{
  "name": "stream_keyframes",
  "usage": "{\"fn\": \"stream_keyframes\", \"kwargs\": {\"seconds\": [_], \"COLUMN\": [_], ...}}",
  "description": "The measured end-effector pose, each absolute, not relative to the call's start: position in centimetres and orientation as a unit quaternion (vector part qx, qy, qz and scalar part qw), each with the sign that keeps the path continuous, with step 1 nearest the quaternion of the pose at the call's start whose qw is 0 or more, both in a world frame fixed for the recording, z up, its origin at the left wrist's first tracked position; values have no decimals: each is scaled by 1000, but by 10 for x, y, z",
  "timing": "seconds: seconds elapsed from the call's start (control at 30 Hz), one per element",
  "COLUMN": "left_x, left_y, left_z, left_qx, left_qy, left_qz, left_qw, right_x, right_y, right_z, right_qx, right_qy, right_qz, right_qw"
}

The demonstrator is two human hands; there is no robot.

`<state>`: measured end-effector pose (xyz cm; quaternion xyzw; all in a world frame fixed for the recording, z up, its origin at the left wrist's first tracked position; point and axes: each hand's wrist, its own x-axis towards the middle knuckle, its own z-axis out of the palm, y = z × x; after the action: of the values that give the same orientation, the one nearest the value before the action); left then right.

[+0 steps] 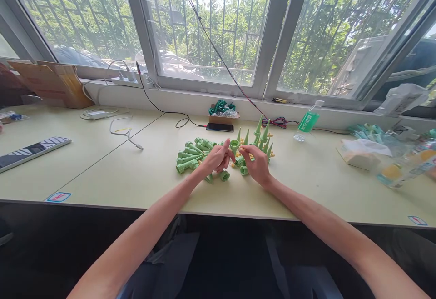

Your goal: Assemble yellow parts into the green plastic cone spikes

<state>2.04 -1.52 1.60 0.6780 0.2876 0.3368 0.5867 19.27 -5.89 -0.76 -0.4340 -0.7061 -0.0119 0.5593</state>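
My left hand (220, 158) is closed around a green plastic watering spike (234, 144), its round open end facing up. Close on its right, my right hand (256, 161) is pinched shut beside that rim; whatever its fingertips hold is too small to make out. Many similar green spikes (188, 158) lie in a pile left of my left hand. Behind my right hand, several more spikes (265, 129) stand with their points up, among small yellow pieces (271, 154). One green spike's open threaded end (225, 176) faces me, just below my left hand.
Behind the pile are a phone (220, 127) on a cable and a small box (224, 112) with dark green material. A bottle (308, 122) stands to the right, near a tissue pack (363, 152). Leftward lie a white cable (126, 134) and a patterned flat object (34, 152).
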Motion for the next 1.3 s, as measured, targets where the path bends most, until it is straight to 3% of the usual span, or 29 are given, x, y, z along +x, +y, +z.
{"fn": "stream_keyframes", "kwargs": {"seconds": [1.3], "left_x": [18], "left_y": [-11], "left_z": [14], "left_qx": [677], "left_qy": [304], "left_qz": [338], "left_qw": [578], "right_x": [194], "right_y": [-57], "right_z": [-13], "right_qx": [-421], "right_qy": [-704], "right_qz": [35], "right_qw": [571]}}
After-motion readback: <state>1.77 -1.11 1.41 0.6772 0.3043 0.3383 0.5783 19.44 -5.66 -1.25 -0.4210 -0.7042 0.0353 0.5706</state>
